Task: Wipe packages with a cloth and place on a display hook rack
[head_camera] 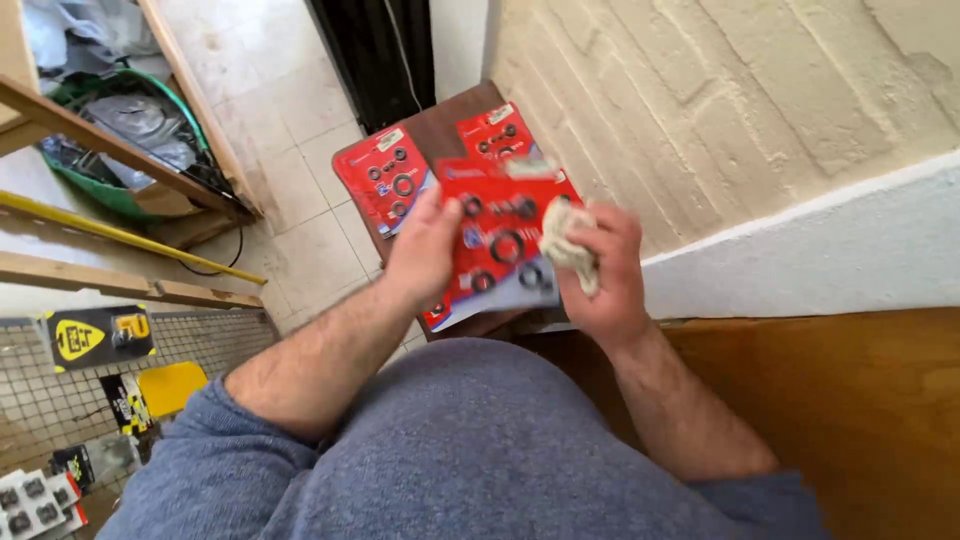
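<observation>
Red blister card (500,240) of black seal rings sits at frame centre, tilted, gripped between both hands above a dark brown board (440,130). I read the left hand (420,250) as clamped on the card's 9 o'clock edge, thumb on the face and fingers behind, which steadies the card flat toward the camera. The right hand (600,270) is curled closed around a crumpled off-white rag (565,245) and presses it on the card's 3 o'clock edge; the rag covers part of the face there.

Two more red cards lie on the board: one (385,180) at 10 o'clock of the held card, one (500,128) at 12 o'clock, partly overlapped by it.

Edges and clearance:
- At 3 o'clock, a painted brick wall (720,100) and white ledge (830,250) stand near the right hand; little room that way.
- At 9 to 11 o'clock, pale floor tiles (290,170) give open room.
- At 8 o'clock, a wire-mesh rack (40,400) carries packaged goods, well apart from the hands.
- At 6 o'clock, a grey-blue clothed knee (480,440) lies just beneath both forearms.

The board's far corner is blurred; it possibly butts against the wall.
</observation>
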